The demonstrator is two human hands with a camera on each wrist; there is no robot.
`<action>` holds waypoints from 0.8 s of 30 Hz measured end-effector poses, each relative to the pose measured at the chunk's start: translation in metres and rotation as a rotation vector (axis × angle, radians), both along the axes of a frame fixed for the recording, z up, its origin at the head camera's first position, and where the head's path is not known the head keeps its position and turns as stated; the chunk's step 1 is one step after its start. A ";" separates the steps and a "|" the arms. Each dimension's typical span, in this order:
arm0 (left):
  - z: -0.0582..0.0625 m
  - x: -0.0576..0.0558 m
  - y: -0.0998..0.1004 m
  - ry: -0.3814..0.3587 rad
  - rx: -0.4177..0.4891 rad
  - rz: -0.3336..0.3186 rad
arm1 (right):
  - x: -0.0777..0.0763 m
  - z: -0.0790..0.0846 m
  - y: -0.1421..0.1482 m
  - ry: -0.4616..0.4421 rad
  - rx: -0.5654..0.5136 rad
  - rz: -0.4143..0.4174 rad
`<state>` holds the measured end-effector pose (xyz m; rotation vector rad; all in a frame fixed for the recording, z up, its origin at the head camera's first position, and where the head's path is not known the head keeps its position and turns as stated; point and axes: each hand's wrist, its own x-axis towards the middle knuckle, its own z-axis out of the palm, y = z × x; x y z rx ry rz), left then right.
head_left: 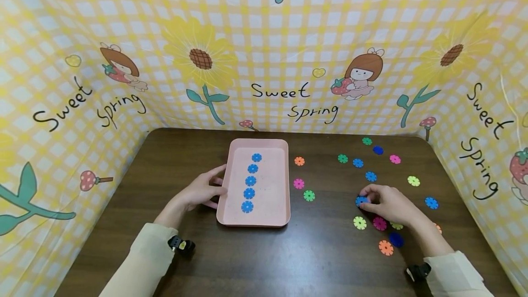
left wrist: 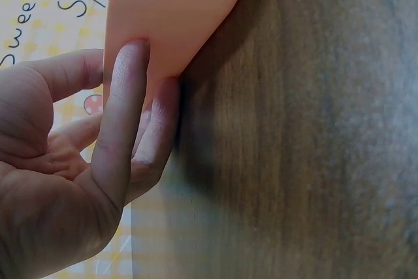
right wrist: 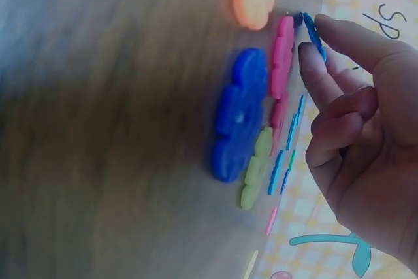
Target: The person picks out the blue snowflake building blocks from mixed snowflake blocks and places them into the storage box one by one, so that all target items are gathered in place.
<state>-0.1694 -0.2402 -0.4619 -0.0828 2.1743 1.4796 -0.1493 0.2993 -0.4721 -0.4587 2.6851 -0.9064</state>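
My right hand pinches a light blue notched plastic disc between thumb and fingertips, over the right side of the table. In the right wrist view the pinched disc is tilted on edge. Below this hand lie a yellow-green disc, a magenta disc and a dark blue disc. My left hand rests with spread, fairly straight fingers against the left side of a pink tray. In the tray, several light blue discs form a column. The left wrist view shows fingertips on the tray wall.
Right of the tray lie an orange disc, a pink disc and a green disc. Farther right are more scattered discs, including light blue ones. A checked cloth stands around the brown table.
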 end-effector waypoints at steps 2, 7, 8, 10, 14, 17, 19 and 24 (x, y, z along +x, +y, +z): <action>0.000 0.000 0.000 0.003 0.002 -0.004 | 0.000 0.001 -0.001 -0.006 -0.030 0.001; 0.001 0.001 0.000 0.015 0.009 -0.012 | 0.000 0.004 -0.005 -0.006 -0.080 0.010; 0.001 0.001 0.000 0.016 0.011 -0.013 | 0.000 0.005 -0.006 -0.007 -0.089 0.013; 0.001 0.002 0.000 0.018 0.013 -0.017 | 0.000 0.006 -0.009 -0.010 -0.106 0.022; 0.001 0.002 0.000 0.014 0.010 -0.015 | 0.000 0.008 -0.016 -0.008 -0.128 0.034; 0.000 0.001 0.000 0.010 0.004 -0.009 | -0.001 0.008 -0.022 -0.005 -0.145 0.043; 0.000 0.001 0.000 0.008 0.001 -0.006 | -0.001 0.008 -0.028 -0.010 -0.159 0.045; -0.001 0.000 0.000 0.003 -0.008 0.002 | -0.003 0.010 -0.045 -0.019 -0.188 0.039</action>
